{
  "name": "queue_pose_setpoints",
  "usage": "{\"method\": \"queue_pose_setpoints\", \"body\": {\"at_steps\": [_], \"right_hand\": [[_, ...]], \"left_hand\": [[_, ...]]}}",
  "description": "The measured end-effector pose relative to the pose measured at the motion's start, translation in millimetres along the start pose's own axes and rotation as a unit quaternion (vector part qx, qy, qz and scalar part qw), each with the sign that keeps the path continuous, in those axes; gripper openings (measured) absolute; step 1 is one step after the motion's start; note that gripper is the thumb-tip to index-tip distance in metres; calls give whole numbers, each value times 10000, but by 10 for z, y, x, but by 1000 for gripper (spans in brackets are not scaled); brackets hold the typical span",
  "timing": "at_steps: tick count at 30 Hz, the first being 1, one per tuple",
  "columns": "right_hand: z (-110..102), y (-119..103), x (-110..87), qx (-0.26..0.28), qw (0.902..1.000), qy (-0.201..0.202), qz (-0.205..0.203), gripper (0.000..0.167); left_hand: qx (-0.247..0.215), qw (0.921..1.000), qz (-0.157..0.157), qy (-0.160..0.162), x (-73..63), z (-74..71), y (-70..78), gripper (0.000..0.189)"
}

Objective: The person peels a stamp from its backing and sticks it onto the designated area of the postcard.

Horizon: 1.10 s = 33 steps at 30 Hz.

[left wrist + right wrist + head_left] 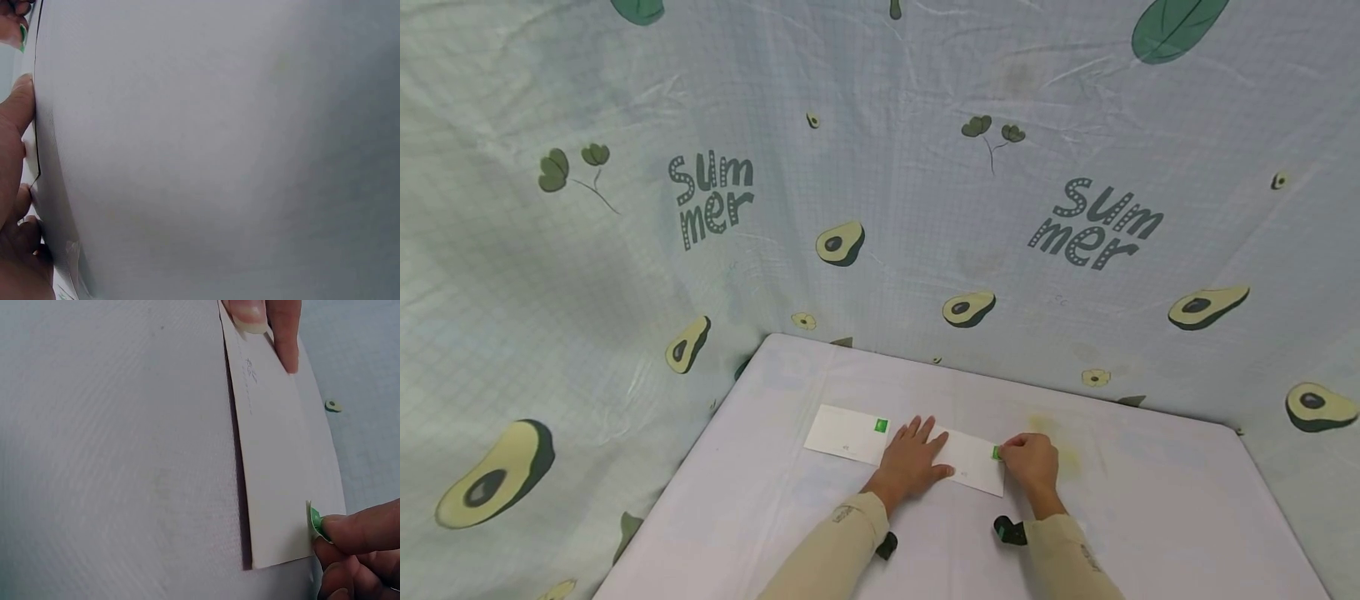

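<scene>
right hand (350, 550) pinching green sticker (314, 522) (envelope (281, 481) corner)

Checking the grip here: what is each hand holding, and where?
Right hand pinches the small green sticker at the white paper envelope's corner; left hand presses flat on it.

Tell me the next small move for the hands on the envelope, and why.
Probably press the green sticker flat onto the envelope corner. The right hand pinches it at the envelope's edge, where it stands curled up rather than flat, while the left hand lies flat on the envelope, pinning it to the table. A second envelope already bears a flat green sticker on its corner.
</scene>
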State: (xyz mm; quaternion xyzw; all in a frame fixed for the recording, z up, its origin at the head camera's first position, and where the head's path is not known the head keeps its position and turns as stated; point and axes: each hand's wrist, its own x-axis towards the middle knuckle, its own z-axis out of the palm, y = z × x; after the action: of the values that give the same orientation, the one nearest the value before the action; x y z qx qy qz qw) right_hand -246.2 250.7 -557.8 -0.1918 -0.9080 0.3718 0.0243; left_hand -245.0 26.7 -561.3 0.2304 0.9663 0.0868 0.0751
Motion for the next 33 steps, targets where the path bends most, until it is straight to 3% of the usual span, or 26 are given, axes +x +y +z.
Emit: {"method": "queue_pose_setpoints", "body": {"at_steps": [21,33], "right_hand": [[13,-72,118,-370,9991,-217,52,15],[-8,-56,83,-620,9974,-334,124,19]], "left_hand": [[74,10000,-9,65,-2,-54,-18,65],[15,9999,-9,100,-23,25,13,64]]}}
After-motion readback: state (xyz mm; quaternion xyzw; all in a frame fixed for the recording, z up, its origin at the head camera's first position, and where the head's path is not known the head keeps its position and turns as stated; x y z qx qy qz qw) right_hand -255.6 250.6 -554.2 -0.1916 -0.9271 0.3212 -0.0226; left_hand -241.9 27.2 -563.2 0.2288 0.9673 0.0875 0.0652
